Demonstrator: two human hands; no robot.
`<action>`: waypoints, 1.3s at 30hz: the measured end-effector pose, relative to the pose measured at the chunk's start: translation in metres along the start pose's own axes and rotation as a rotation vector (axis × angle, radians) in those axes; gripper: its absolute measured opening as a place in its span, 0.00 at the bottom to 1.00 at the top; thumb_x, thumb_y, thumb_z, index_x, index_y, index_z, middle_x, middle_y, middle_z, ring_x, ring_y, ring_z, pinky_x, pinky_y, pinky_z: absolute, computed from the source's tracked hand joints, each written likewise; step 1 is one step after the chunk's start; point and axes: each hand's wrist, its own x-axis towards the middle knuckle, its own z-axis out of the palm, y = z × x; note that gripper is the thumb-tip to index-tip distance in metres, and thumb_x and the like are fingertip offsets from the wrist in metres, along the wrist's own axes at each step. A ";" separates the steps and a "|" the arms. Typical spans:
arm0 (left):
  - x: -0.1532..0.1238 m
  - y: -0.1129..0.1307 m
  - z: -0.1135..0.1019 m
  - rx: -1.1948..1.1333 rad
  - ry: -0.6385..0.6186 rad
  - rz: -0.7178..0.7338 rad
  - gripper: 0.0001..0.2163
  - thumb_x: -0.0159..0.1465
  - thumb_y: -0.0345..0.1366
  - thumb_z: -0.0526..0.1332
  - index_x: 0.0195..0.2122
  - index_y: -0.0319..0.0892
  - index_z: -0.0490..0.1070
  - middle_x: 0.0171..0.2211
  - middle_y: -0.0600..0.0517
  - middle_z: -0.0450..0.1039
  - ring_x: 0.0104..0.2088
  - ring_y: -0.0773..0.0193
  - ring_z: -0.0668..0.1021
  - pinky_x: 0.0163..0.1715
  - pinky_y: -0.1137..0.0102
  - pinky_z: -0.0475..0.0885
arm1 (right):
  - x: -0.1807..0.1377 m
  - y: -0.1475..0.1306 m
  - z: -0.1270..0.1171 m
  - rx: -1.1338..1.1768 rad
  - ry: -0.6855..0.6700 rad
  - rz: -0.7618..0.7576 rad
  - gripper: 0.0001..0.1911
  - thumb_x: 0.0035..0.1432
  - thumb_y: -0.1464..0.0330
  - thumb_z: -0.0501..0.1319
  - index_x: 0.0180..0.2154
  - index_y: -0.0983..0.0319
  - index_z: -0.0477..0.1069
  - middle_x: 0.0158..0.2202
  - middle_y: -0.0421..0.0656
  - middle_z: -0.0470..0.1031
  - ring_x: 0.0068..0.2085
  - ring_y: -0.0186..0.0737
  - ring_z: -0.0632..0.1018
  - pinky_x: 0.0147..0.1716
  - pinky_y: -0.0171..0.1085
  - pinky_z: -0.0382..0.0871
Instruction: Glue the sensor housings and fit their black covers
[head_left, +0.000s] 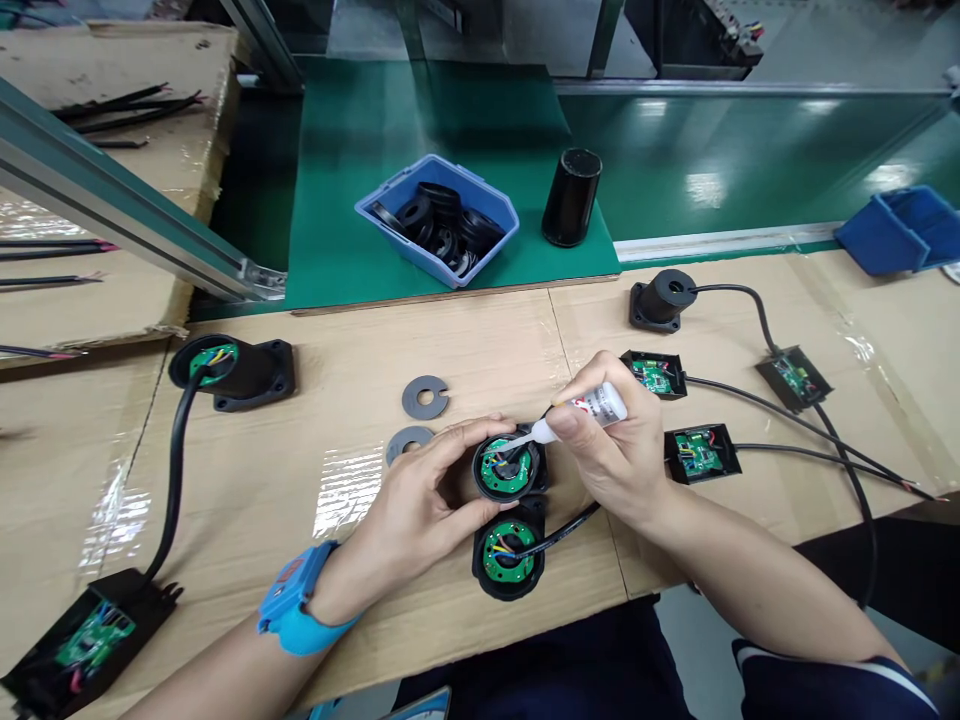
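Observation:
My left hand (pixel 424 490), with a blue wrist strap (pixel 304 600), grips a round black housing (pixel 480 478) between thumb and fingers. Inside that housing sits a green circuit board (pixel 501 478) with wires. In my right hand (pixel 611 440) is a small white glue bottle (pixel 596 405), tilted so its thin nozzle reaches the housing's upper rim. Just below stands a second black housing (pixel 534 580), its green board facing up and a black cable (pixel 559 537) running out to the right. Two grey slotted washers (pixel 425 397) lie beyond my left hand, one partly covered by it.
A blue bin (pixel 437 265) of black rings and a black cylinder (pixel 572 197) stand on a green board (pixel 337 220). Open boxes with circuit boards (pixel 703 453) and cables lie at right. Another cabled housing (pixel 255 375) is at left. A second blue bin (pixel 900 230) sits far right.

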 end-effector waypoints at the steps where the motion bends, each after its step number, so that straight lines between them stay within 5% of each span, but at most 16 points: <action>1: 0.000 0.000 0.000 0.006 0.004 0.004 0.26 0.65 0.37 0.69 0.63 0.53 0.66 0.59 0.50 0.75 0.57 0.53 0.79 0.64 0.56 0.72 | 0.000 0.000 -0.001 -0.004 -0.004 0.007 0.16 0.64 0.58 0.68 0.30 0.59 0.67 0.23 0.32 0.66 0.23 0.27 0.66 0.23 0.31 0.59; 12: 0.002 0.001 0.000 0.024 0.008 -0.010 0.26 0.65 0.38 0.69 0.63 0.57 0.66 0.59 0.54 0.75 0.57 0.58 0.78 0.53 0.68 0.78 | -0.001 0.002 0.001 0.040 -0.032 0.060 0.18 0.63 0.57 0.68 0.29 0.59 0.65 0.22 0.31 0.64 0.23 0.27 0.65 0.23 0.30 0.59; 23: -0.001 -0.003 0.000 0.086 0.016 0.044 0.26 0.66 0.38 0.69 0.64 0.56 0.65 0.60 0.54 0.74 0.59 0.58 0.77 0.61 0.64 0.72 | -0.001 -0.001 0.002 0.021 -0.015 0.059 0.20 0.63 0.54 0.67 0.28 0.59 0.64 0.22 0.32 0.64 0.23 0.28 0.65 0.22 0.31 0.59; 31: 0.005 0.002 0.000 0.236 0.011 0.061 0.24 0.68 0.41 0.66 0.64 0.49 0.65 0.60 0.51 0.74 0.59 0.57 0.78 0.61 0.63 0.73 | 0.004 0.006 -0.005 0.032 0.121 0.161 0.22 0.62 0.50 0.66 0.27 0.58 0.65 0.22 0.34 0.68 0.23 0.30 0.67 0.23 0.33 0.62; 35: 0.007 0.007 -0.017 0.416 0.108 0.112 0.29 0.69 0.48 0.64 0.67 0.45 0.60 0.64 0.45 0.70 0.64 0.52 0.73 0.63 0.56 0.71 | 0.016 0.013 -0.021 0.212 0.318 0.259 0.22 0.59 0.46 0.67 0.32 0.58 0.70 0.23 0.34 0.69 0.21 0.28 0.66 0.19 0.31 0.59; 39: -0.005 0.018 -0.057 0.527 0.312 0.110 0.17 0.70 0.51 0.62 0.51 0.44 0.71 0.51 0.47 0.76 0.54 0.53 0.78 0.54 0.59 0.76 | 0.043 0.021 -0.034 0.192 0.331 0.300 0.19 0.54 0.52 0.71 0.42 0.57 0.75 0.34 0.38 0.77 0.33 0.32 0.77 0.35 0.34 0.73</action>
